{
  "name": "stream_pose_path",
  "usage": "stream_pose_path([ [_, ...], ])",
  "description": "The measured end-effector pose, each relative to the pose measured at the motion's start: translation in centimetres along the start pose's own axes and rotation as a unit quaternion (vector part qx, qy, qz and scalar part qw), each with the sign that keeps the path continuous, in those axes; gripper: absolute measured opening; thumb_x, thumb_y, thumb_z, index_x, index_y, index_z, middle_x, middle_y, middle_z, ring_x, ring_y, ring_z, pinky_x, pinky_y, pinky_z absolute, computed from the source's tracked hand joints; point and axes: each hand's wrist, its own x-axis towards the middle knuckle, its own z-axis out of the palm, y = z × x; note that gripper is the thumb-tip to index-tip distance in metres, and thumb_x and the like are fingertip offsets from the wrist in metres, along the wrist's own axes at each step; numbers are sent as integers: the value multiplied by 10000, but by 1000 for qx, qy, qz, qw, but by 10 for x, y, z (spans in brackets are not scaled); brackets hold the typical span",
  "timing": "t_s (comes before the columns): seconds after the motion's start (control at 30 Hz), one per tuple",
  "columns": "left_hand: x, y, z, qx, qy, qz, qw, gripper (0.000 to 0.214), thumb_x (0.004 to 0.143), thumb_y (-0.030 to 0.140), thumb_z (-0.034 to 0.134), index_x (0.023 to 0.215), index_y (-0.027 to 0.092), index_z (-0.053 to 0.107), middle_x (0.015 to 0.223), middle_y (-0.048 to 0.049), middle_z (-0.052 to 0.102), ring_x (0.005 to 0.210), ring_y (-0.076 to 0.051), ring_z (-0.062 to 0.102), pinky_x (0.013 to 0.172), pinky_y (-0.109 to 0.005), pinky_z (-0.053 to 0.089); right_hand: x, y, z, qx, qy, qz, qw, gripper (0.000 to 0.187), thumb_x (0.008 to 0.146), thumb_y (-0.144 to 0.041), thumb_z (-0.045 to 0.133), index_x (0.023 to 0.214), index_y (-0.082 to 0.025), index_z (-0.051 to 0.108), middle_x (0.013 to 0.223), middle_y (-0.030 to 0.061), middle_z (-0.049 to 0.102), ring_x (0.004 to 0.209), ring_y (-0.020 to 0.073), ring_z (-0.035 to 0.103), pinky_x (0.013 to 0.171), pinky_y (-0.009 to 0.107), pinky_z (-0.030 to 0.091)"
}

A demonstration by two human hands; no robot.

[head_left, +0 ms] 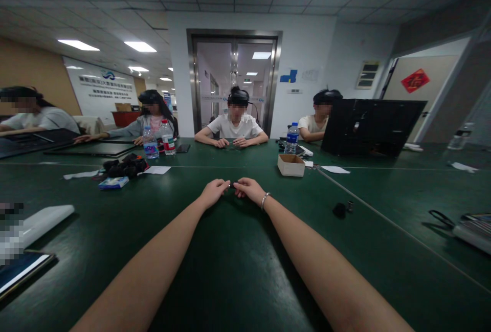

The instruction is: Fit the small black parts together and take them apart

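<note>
Both my arms reach forward over the dark green table (230, 250). Between my hands is a small dark object (231, 185), too small to name, with a light spot at its left end. My left hand (213, 193) pinches it from the left with thumb and fingers. From the other side my right hand (249, 190), with a silver bracelet (265, 200) at the wrist, closes its fingertips on the same object. The fingers cover most of it. Both hands are just above or resting on the table; I cannot tell which.
Beyond my hands stand an open cardboard box (291, 166) and several bottles (151, 142). Black gear (125, 166) lies left, a small black item (339, 210) right. A monitor (372, 127) is at the far right. Several people sit around the table, one person (235, 125) directly opposite.
</note>
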Motion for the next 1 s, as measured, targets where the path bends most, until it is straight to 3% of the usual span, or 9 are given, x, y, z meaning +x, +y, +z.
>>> stream_pose_path([
  [0.1, 1, -2, 0, -3, -7, -11, 1000, 589, 748, 649, 295, 676, 152, 602, 679, -35, 597, 638, -161, 535, 637, -277, 388, 0, 0, 0, 1, -2, 1, 1000, 178, 759, -284, 611, 762, -121, 539, 561, -5, 596, 464, 64, 541, 454, 169, 406],
  [0.2, 1, -4, 0, -18, -3, -8, 1000, 528, 715, 643, 384, 776, 165, 601, 775, -30, 614, 662, -157, 544, 618, -263, 391, 0, 0, 0, 2, 2, 1, 1000, 176, 756, -280, 615, 775, -122, 538, 561, -6, 596, 468, 67, 546, 455, 169, 409],
  [0.33, 2, -6, 1, -9, -3, -19, 1000, 554, 737, 642, 331, 717, 159, 600, 733, -38, 610, 652, -161, 538, 616, -269, 392, -1, -1, 1, 0, 1, 5, 1000, 150, 760, -252, 610, 773, -122, 536, 555, -8, 594, 459, 64, 539, 448, 167, 402],
  [0.47, 2, -4, 2, -24, 7, -3, 1000, 502, 720, 626, 397, 764, 167, 599, 764, -26, 616, 646, -151, 539, 614, -257, 393, 0, -1, 1, 7, 4, 6, 1000, 118, 773, -225, 590, 758, -127, 525, 539, -16, 585, 446, 61, 530, 442, 166, 393],
  [0.6, 0, 0, 1, -12, -1, -19, 1000, 561, 752, 634, 314, 713, 157, 605, 726, -44, 617, 652, -166, 540, 616, -267, 391, 0, -1, 2, 6, 2, 4, 1000, 118, 772, -227, 589, 764, -126, 529, 537, -14, 588, 444, 64, 531, 440, 169, 391],
  [0.7, -2, 3, -1, -20, -4, -8, 1000, 504, 730, 619, 388, 781, 168, 605, 790, -34, 622, 665, -161, 543, 632, -266, 397, 0, -1, 1, 4, 5, 6, 1000, 107, 778, -217, 580, 772, -123, 530, 539, -14, 588, 451, 63, 535, 447, 167, 397],
  [0.83, -3, 4, -2, 6, -21, -12, 1000, 584, 762, 635, 287, 672, 155, 607, 716, -49, 613, 673, -173, 542, 658, -279, 397, 0, -1, 1, -2, 0, 6, 1000, 98, 785, -210, 572, 781, -120, 534, 555, -13, 592, 458, 58, 536, 451, 162, 401],
  [1.0, -2, 2, 0, -3, -13, 3, 1000, 548, 726, 649, 363, 725, 160, 610, 745, -43, 620, 684, -175, 544, 651, -274, 400, 0, 0, 1, -2, 0, 6, 1000, 127, 775, -234, 590, 789, -120, 535, 561, -11, 594, 464, 61, 540, 453, 163, 405],
])
